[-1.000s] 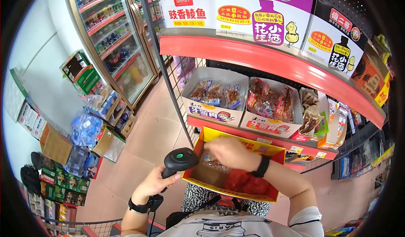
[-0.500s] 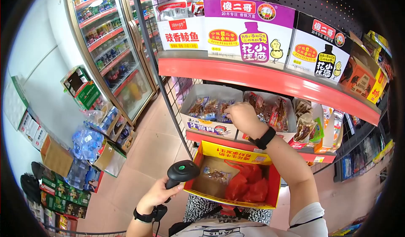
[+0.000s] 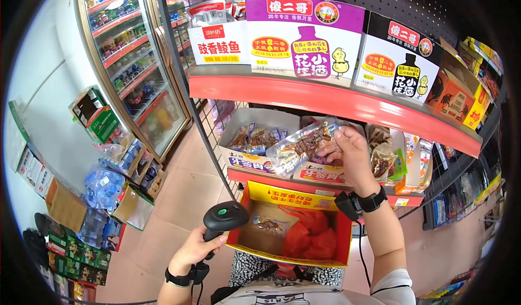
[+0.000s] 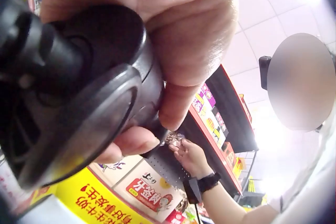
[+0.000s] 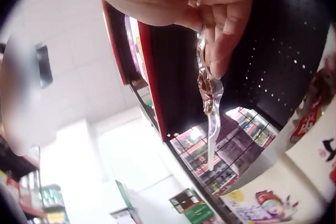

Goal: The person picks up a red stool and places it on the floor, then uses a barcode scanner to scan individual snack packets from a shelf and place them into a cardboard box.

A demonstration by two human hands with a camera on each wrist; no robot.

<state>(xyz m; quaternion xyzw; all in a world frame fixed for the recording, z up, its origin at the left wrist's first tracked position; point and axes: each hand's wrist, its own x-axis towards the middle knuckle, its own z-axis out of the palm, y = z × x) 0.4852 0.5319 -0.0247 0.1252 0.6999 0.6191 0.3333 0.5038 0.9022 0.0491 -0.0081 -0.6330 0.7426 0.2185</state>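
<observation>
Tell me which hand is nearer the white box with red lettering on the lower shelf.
Right. The right hand is just above the white box, pinching a clear packet; the left hand is lower and farther left, beside the yellow box, gripping the scanner.

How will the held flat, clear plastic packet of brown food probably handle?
The packet probably flexes slightly, not flopping: edge-on, it extends from the right hand nearly straight. It seems light, pinched at one end. Its glossy film may feel slippery.

The right hand [image 3: 347,156] is raised, fingers pinched; the left hand [image 3: 199,245] is lower, fingers curled.
</observation>
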